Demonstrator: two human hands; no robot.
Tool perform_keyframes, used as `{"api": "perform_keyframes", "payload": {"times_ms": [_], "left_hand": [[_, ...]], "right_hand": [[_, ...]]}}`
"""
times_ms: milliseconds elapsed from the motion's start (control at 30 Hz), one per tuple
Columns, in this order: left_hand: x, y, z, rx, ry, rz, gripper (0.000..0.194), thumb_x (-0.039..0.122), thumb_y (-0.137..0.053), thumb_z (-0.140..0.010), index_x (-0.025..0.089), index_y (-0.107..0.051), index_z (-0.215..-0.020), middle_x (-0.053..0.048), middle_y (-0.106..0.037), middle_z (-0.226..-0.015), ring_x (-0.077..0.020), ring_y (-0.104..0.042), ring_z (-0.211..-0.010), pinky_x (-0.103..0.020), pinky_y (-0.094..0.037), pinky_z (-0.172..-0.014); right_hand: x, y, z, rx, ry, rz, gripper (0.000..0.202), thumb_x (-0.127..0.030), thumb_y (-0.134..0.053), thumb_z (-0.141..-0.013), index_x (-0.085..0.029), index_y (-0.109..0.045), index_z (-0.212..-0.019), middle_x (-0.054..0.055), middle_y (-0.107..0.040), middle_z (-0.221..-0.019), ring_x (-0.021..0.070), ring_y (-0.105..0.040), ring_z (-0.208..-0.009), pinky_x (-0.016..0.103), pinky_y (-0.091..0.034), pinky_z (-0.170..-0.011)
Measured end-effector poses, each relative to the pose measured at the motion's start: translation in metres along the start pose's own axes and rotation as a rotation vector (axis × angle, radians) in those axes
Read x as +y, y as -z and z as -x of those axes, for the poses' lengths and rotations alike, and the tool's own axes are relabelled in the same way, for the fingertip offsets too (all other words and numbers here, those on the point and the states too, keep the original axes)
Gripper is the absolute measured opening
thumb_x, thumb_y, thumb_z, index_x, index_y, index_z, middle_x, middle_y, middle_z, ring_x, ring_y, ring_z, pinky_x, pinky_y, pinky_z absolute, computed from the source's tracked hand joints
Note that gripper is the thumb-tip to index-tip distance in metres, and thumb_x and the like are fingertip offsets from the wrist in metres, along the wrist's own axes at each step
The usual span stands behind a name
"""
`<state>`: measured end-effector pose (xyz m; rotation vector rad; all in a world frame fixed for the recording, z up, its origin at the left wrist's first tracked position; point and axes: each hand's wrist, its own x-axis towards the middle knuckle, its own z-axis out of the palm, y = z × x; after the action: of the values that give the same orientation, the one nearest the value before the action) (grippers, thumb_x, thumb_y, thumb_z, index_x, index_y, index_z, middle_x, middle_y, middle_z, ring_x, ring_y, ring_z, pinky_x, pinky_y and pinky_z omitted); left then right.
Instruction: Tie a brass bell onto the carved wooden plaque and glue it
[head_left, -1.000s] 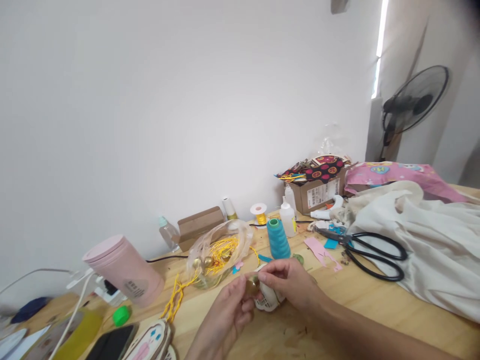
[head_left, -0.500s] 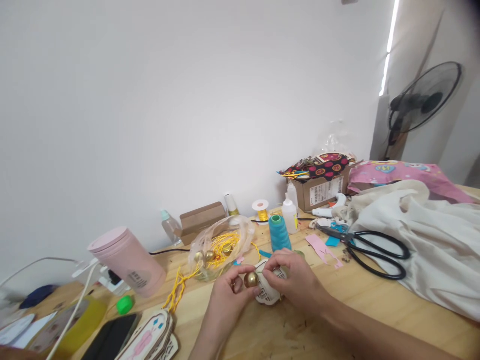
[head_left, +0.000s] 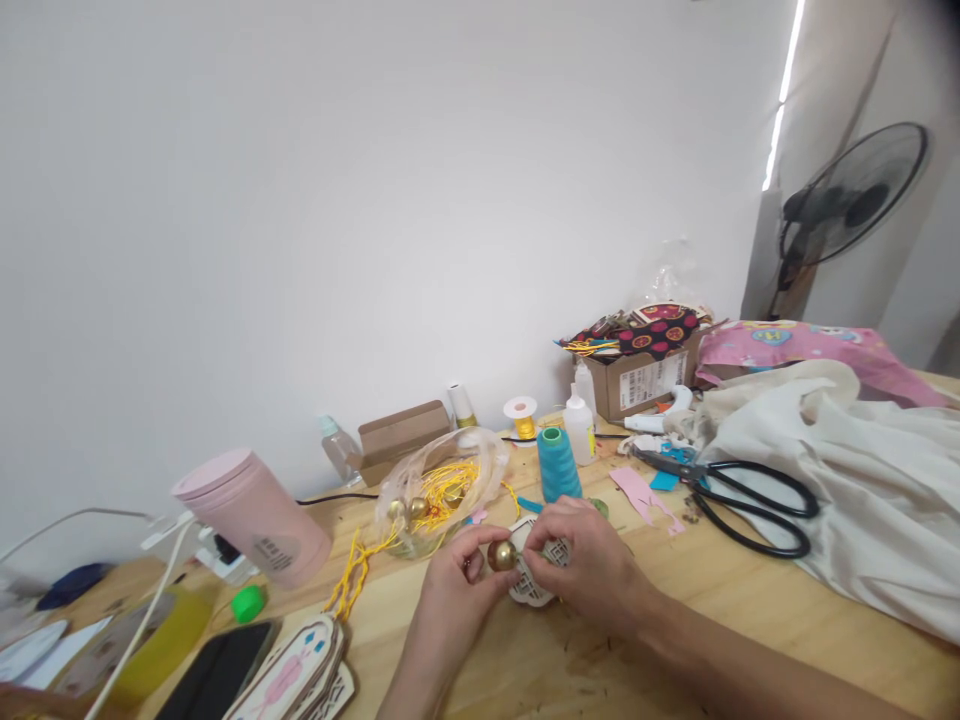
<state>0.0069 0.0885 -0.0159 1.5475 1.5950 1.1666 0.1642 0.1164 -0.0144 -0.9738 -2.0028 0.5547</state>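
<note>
While the left hand (head_left: pixel 459 590) grasps 1 round gold ball (head_left: pixel 502 556) in its fingers, the right hand (head_left: pixel 589 552) sits just right of the ball, fingers pinched, on what I can't tell; a pale openwork panel (head_left: pixel 528 590) shows between the 2 hands.

We count two hands, left hand (head_left: pixel 459 582) and right hand (head_left: pixel 583 560), lower centre. Gold bells (head_left: pixel 502 556): one in the left, plus at least three by one plastic bag (head_left: pixel 489 450), exact number unclear. One lattice piece (head_left: pixel 529 592), lower centre. Mid-frame: one blue cone (head_left: pixel 559 472), one yellow spool (head_left: pixel 524 428), two squeeze bottles (head_left: pixel 578 432). Right: we tick one pair of scissors (head_left: pixel 697 473), one fan (head_left: pixel 866 205). Lower left: one tumbler (head_left: pixel 251 515), one green cap (head_left: pixel 247 602), one phone (head_left: pixel 217 670).
</note>
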Motion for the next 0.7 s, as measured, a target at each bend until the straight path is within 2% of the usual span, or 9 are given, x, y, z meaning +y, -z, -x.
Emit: {"api": "perform_keyframes", "payload": {"times_ms": [133, 400, 700], "left_hand": [[-0.0036, -0.0006, -0.0005, -0.022, -0.003, -0.005, 0.029, 0.020, -0.069, -0.051, 0.017, -0.064, -0.079, 0.009, -0.028, -0.049, -0.0076, -0.027, -0.046, -0.019, -0.023, -0.046], [0.0038, -0.0004, -0.0011, -0.027, -0.006, -0.052, 0.029, 0.020, -0.068, -0.052, 0.016, -0.064, -0.080, 0.009, -0.026, -0.048, -0.0082, -0.027, -0.046, -0.019, -0.024, -0.046], [-0.0005, -0.0010, -0.0008, -0.045, -0.021, -0.076, 0.027, 0.017, -0.067, -0.052, 0.016, -0.064, -0.079, 0.009, -0.026, -0.048, -0.0081, -0.026, -0.047, -0.019, -0.023, -0.047]], "right_hand": [[0.0011, -0.0003, -0.0002, -0.005, 0.001, 0.001, 0.010, -0.016, -0.056, -0.065, -0.019, -0.058, -0.056, -0.002, -0.059, -0.059, 0.0127, -0.049, -0.063, 0.025, -0.032, -0.065], [0.0001, 0.0002, 0.0009, -0.018, 0.007, 0.006, 0.009, -0.015, -0.056, -0.064, -0.020, -0.058, -0.056, -0.002, -0.059, -0.059, 0.0124, -0.049, -0.063, 0.025, -0.032, -0.065], [-0.0001, -0.0005, -0.0001, -0.020, -0.014, 0.019, 0.009, -0.015, -0.056, -0.064, -0.019, -0.058, -0.056, -0.003, -0.060, -0.061, 0.0122, -0.049, -0.064, 0.025, -0.031, -0.066]]}}
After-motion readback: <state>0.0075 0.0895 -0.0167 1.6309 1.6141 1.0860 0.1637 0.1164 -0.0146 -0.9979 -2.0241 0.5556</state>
